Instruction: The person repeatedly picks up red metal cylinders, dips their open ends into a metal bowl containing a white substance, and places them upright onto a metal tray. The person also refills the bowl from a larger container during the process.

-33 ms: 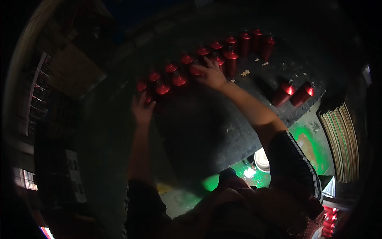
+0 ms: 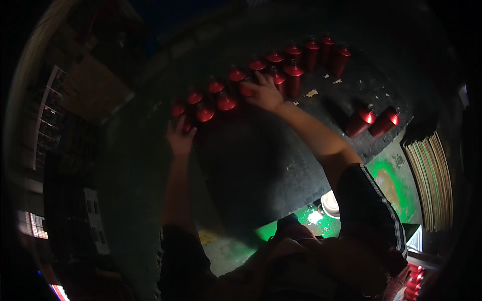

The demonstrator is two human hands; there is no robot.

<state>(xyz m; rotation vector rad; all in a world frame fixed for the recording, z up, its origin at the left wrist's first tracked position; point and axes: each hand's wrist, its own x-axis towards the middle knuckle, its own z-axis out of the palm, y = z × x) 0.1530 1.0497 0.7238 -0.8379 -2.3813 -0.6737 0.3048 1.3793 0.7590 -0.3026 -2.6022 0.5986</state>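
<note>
Several red metal bottles with narrow necks stand close together in two curved rows along the far side of a dark tabletop (image 2: 251,185). At the left end, my left hand (image 2: 179,140) has its thumb and fingers around a front-row red bottle (image 2: 186,123). Farther right, my right hand (image 2: 267,96) reaches in with fingers spread, touching another front-row red bottle (image 2: 246,90). Its fingertips lie between that bottle and the red bottle (image 2: 277,79) to its right. Dim light hides the lower parts of the left bottles.
Two red bottles (image 2: 361,121) stand apart on the right of the tabletop. Pale flakes (image 2: 312,93) lie near the rows. A stack of thin sheets (image 2: 429,180) stands beyond the right edge. Below the near edge are a white round container (image 2: 330,204) and green-stained floor (image 2: 394,185).
The view has shifted very slightly. Both hands keep their places at the same bottles.
</note>
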